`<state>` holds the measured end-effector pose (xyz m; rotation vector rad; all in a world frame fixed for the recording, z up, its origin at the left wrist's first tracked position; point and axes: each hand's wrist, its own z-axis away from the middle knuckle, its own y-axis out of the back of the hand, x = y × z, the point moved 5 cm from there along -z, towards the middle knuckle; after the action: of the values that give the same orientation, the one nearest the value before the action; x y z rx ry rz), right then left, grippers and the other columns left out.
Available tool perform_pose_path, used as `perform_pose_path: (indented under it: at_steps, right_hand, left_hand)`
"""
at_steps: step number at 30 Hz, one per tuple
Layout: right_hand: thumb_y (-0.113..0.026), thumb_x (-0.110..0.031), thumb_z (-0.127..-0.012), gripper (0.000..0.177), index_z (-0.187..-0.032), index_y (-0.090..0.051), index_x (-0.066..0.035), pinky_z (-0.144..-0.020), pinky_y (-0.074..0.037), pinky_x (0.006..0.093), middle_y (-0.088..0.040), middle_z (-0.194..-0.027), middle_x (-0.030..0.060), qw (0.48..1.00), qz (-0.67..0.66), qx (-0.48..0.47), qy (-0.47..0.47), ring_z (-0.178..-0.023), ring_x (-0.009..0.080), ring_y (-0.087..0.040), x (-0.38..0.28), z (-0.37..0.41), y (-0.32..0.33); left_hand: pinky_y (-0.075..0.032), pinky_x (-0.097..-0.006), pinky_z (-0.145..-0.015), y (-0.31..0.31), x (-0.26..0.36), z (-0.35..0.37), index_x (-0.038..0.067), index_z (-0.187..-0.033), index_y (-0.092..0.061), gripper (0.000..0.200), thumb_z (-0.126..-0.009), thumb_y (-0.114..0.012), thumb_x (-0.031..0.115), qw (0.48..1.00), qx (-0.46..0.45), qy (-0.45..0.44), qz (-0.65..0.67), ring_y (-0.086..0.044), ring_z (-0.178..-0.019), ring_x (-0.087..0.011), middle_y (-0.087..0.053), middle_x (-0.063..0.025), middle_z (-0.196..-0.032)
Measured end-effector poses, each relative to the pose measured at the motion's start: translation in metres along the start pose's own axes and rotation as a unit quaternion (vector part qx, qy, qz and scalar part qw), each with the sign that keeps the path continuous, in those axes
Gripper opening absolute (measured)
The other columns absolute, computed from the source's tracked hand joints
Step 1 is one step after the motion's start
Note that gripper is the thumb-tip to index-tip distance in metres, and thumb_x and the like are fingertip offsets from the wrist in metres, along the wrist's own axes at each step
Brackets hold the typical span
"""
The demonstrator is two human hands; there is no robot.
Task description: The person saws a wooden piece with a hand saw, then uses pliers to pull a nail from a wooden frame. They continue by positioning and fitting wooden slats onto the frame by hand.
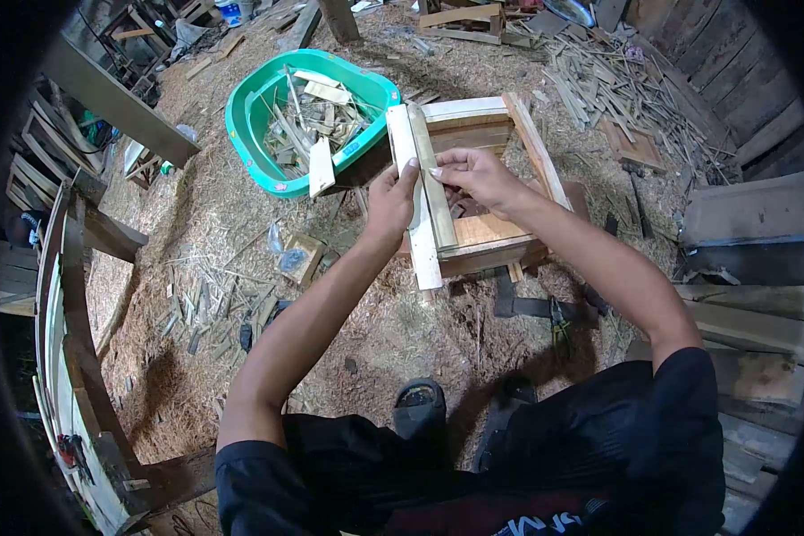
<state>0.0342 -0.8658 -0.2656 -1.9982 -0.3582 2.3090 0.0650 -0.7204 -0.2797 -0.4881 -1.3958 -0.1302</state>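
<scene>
Two narrow pieces of wood lie side by side along the left of a rectangular wooden frame [540,152]: a pale board [425,223] and a thinner grey-brown wooden strip [441,214]. My left hand [391,207] is closed round the pale board's left edge, thumb on top near the seam between the two pieces. From the right, my right hand [482,181] pinches the strip's right edge, its fingertips partly hidden. Beneath both hands, the frame rests low above the ground.
Behind to the left stands a green plastic tub [241,107] full of wood scraps. Pliers [559,326] lie near the frame, by my feet. Shavings cover the ground. Offcuts [590,80] are heaped at back right, boards [750,326] stacked at right. A wooden post [121,103] leans at left.
</scene>
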Motion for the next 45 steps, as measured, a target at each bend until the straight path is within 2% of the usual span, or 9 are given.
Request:
perform_pose_path:
  at_steps: [20, 23, 29, 32, 35, 38, 41, 44, 45]
  right_hand:
    - [-0.064, -0.018, -0.094, 0.022, -0.106, -0.06, 0.0, -0.056, -0.052, 0.0245, -0.067, -0.08, 0.0047, 0.998, 0.05, -0.01, 0.046, -0.063, 0.0093, -0.061, 0.003, -0.004, -0.001]
    - [-0.062, -0.014, -0.095, 0.024, -0.113, -0.058, 0.002, -0.065, -0.054, 0.0257, -0.068, -0.091, 0.0064, 0.997, 0.068, -0.03, 0.022, -0.075, 0.0106, -0.065, 0.004, -0.004, 0.0]
    - [-0.06, -0.014, -0.096, 0.035, -0.126, -0.054, 0.003, -0.062, -0.051, 0.0236, -0.067, -0.09, 0.0044, 0.996, 0.07, -0.034, 0.042, -0.072, 0.0074, -0.062, -0.004, 0.002, -0.009]
    - [-0.059, -0.016, -0.097, 0.024, -0.114, -0.06, 0.0, -0.058, -0.05, 0.0233, -0.067, -0.081, 0.0048, 0.992, 0.094, -0.029, 0.075, -0.064, 0.0076, -0.06, -0.011, 0.005, -0.015]
    - [-0.06, -0.015, -0.096, 0.025, -0.115, -0.061, 0.001, -0.057, -0.048, 0.0229, -0.067, -0.082, 0.0047, 0.993, 0.091, -0.045, 0.063, -0.064, 0.0073, -0.059, 0.001, -0.004, -0.008]
    - [-0.063, -0.013, -0.094, 0.023, -0.11, -0.063, 0.003, -0.056, -0.047, 0.023, -0.067, -0.081, 0.0045, 0.992, 0.082, 0.07, 0.061, -0.063, 0.0073, -0.058, -0.008, 0.0, 0.01]
    - [-0.068, -0.011, -0.089, 0.027, -0.107, -0.064, 0.008, -0.06, -0.049, 0.0248, -0.067, -0.081, 0.0064, 0.987, 0.142, 0.079, 0.01, -0.067, 0.0098, -0.06, -0.027, 0.013, 0.047]
    - [-0.074, -0.016, -0.083, 0.039, -0.109, -0.062, 0.01, -0.069, -0.052, 0.0301, -0.069, -0.087, 0.0132, 0.95, 0.284, 0.132, -0.003, -0.077, 0.0181, -0.066, -0.039, 0.019, 0.08]
    - [-0.075, -0.017, -0.082, 0.041, -0.109, -0.062, 0.01, -0.07, -0.053, 0.0312, -0.069, -0.088, 0.0148, 0.931, 0.333, 0.148, -0.011, -0.079, 0.0198, -0.066, -0.042, 0.019, 0.089]
  left_hand:
    - [-0.052, -0.0273, -0.069, 0.002, 0.001, -0.002, -0.004, -0.109, -0.06, 0.036, -0.102, -0.049, 0.029, 0.999, -0.008, -0.022, -0.022, -0.064, -0.075, -0.0126, -0.068, -0.0081, -0.09]
    - [-0.051, -0.0268, -0.071, 0.005, -0.002, -0.004, -0.004, -0.11, -0.06, 0.036, -0.102, -0.049, 0.029, 0.999, -0.007, -0.024, -0.04, -0.064, -0.078, -0.012, -0.068, -0.0083, -0.093]
    - [-0.05, -0.0262, -0.074, 0.001, 0.002, -0.001, -0.003, -0.111, -0.06, 0.035, -0.102, -0.048, 0.029, 0.999, -0.01, -0.03, -0.033, -0.063, -0.082, -0.011, -0.068, -0.0076, -0.096]
    - [-0.049, -0.0257, -0.074, 0.001, 0.002, -0.002, -0.002, -0.11, -0.061, 0.035, -0.102, -0.049, 0.029, 0.999, -0.011, -0.032, -0.025, -0.063, -0.082, -0.0106, -0.067, -0.0072, -0.096]
    - [-0.049, -0.0251, -0.071, 0.003, 0.0, -0.005, -0.002, -0.108, -0.062, 0.033, -0.102, -0.049, 0.028, 0.998, 0.004, -0.038, -0.045, -0.062, -0.079, -0.01, -0.067, -0.0063, -0.093]
    - [-0.048, -0.0247, -0.065, 0.004, 0.0, -0.012, 0.0, -0.104, -0.063, 0.032, -0.101, -0.051, 0.029, 0.998, 0.007, -0.027, -0.061, -0.06, -0.071, -0.0092, -0.066, -0.0044, -0.087]
    - [-0.046, -0.0246, -0.057, 0.003, 0.002, -0.016, 0.001, -0.099, -0.063, 0.03, -0.101, -0.052, 0.029, 0.997, 0.023, -0.015, -0.078, -0.056, -0.061, -0.0082, -0.064, -0.0018, -0.079]
    - [-0.047, -0.0265, -0.062, 0.002, 0.008, -0.019, -0.001, -0.103, -0.062, 0.033, -0.101, -0.051, 0.03, 0.992, 0.032, -0.054, -0.113, -0.059, -0.068, -0.0103, -0.065, -0.0044, -0.084]
    - [-0.048, -0.0288, -0.073, 0.008, 0.005, -0.026, -0.005, -0.111, -0.059, 0.039, -0.1, -0.05, 0.031, 0.981, 0.034, -0.026, -0.187, -0.061, -0.081, -0.014, -0.066, -0.0098, -0.094]
